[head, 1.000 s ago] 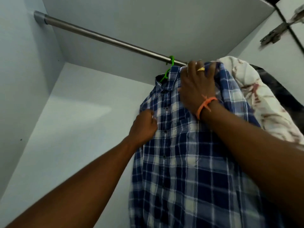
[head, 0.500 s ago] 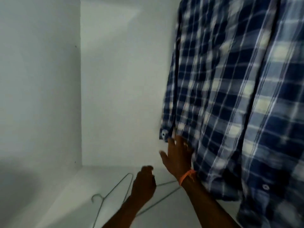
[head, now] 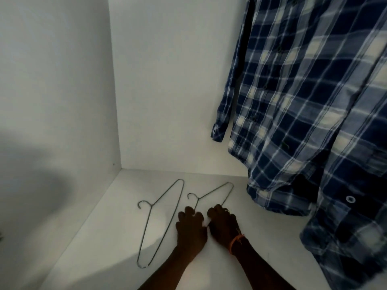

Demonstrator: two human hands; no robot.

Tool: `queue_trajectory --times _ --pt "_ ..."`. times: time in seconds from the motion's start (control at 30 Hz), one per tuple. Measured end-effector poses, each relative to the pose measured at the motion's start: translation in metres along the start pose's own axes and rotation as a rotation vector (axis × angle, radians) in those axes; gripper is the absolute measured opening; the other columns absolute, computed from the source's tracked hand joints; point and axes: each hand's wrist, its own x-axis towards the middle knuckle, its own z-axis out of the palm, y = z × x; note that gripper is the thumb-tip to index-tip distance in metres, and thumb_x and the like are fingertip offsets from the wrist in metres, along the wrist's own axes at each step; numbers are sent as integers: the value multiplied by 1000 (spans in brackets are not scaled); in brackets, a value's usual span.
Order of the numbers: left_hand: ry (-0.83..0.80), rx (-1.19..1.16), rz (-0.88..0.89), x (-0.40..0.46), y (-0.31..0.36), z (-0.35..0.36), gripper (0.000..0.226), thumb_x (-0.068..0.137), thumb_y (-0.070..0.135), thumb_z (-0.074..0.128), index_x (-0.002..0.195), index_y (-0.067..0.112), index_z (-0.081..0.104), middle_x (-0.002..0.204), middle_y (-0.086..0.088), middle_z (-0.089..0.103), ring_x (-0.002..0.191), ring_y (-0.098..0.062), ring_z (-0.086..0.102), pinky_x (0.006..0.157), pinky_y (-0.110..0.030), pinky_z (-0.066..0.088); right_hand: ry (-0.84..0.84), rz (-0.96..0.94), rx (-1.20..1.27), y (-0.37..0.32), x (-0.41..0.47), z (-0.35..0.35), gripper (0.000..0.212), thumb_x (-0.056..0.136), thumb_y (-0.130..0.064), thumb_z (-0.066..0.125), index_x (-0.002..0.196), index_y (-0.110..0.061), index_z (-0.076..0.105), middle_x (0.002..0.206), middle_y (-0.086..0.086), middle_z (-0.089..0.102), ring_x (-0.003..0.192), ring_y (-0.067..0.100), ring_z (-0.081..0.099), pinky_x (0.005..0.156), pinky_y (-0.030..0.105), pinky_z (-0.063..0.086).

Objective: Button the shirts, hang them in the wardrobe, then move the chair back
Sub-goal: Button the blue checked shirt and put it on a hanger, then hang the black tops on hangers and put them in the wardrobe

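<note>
Both hands — left hand (head: 191, 229), right hand (head: 223, 227) — on right-hand wire hanger (head: 211, 195), plaid shirt (head: 303, 105) above.

Two bare forearms reach in from the bottom edge, with no sleeves showing on either. The right hand (head: 223, 226) wears a thin orange band (head: 236, 243) at the wrist, knotted with a short loose end. A small glint on one of its fingers may be a ring. The left hand (head: 191, 230) wears nothing.
</note>
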Motion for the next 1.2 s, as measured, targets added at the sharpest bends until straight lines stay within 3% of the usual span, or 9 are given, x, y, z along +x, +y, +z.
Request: queue_trajectory --times 0.17,0.3,0.37,0.47,0.63,0.8,0.93,1.03,1.2 --pt "-67 223 -157 -10 6 -9 35 98 24 50 129 9 47 128 -10 48 119 -28 47 87 -36 47 245 -165 10 10 -15 21 14 83 -10 62 87 -23 59 88 -1 57 74 23 60 59 34 47" --pt "-164 356 -201 -18 3 -8 31 51 10 86 73 4 65 69 -12 59 61 -25 62 46 -27 47 259 -208 113 13 -29 22 27 74 3 70 81 -22 65 85 -1 61 73 25 61 59 33 48" --pt "-317 379 -198 -27 4 -9 25 64 13 80 83 5 66 78 -10 61 72 -24 63 52 -28 49 268 -226 161 11 -41 21 20 79 -1 66 82 -21 67 88 1 63 79 27 60 65 35 49" --pt "-126 354 -256 -39 7 -12 24 93 10 51 114 3 58 112 -13 59 105 -30 58 76 -35 47 253 -251 236 11 -58 24 25 89 -37 46 88 -22 68 94 -3 62 89 23 56 76 34 46" --pt "-32 471 -222 -79 18 -21 39 82 16 72 113 -4 59 83 -11 66 69 -24 69 55 -30 52 314 -235 342 15 -87 27 33 85 -57 58 82 -25 66 86 -8 63 85 19 57 74 33 40" --pt "80 347 -208 -155 33 -32 10 95 16 54 104 13 58 84 -4 69 74 -23 71 61 -29 52 301 -243 443 4 -129 28 64 84 -49 73 132 -17 47 76 0 66 76 24 65 81 41 50" --pt "97 415 -178 -243 24 -49 28 99 14 36 121 13 54 99 -8 69 83 -31 70 67 -37 53 481 -344 385 -38 -200 38 94 73 -42 84 149 -18 34 101 13 61 89 29 55 81 43 47" --pt "175 425 -178 -318 9 -68 35 97 20 28 118 12 55 86 -10 68 63 -35 67 52 -40 55 615 -523 326 -76 -237 41 78 67 -37 89 136 -20 58 125 19 45 109 35 41 92 49 37" --pt "41 426 -422 -453 2 -111 28 101 18 38 128 16 47 109 -8 64 87 -36 64 66 -37 46 467 -780 475 -146 -308 64 14 94 -32 66 101 -20 69 135 17 54 124 38 48 97 55 37"
